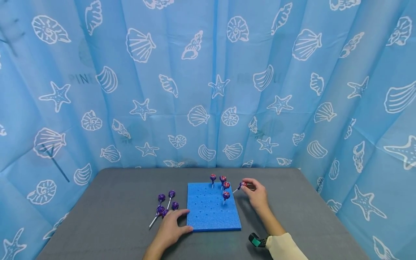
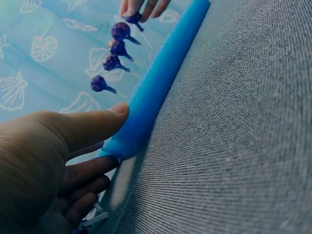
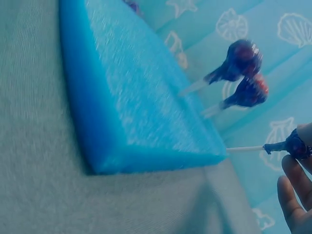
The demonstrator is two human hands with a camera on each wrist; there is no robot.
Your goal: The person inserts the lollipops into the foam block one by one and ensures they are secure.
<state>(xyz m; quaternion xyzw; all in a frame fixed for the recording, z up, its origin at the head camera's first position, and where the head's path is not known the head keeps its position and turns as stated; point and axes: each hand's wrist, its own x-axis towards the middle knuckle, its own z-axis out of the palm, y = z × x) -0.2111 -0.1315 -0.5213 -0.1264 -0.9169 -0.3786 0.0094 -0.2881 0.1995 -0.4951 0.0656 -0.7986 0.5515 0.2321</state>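
My right hand [image 1: 256, 193] pinches a purple-wrapped lollipop [image 3: 296, 146] by its candy end, at the right side of a blue foam board [image 1: 211, 216]. The white stick [image 3: 243, 149] slants down toward the board's edge, its tip right at the foam. Several other lollipops [image 1: 212, 177] stand upright in the board toward its back and right, and small holes dot the rest of its top. At the board's front left corner, my left hand [image 1: 170, 227] touches the foam with thumb and forefinger stretched out.
Several loose purple lollipops [image 1: 161, 197] lie on the grey table [image 1: 123, 202] left of the board, some close behind my left hand. A dark band [image 1: 256, 240] is on my right wrist. Behind the table hangs a blue shell-print curtain [image 1: 208, 90].
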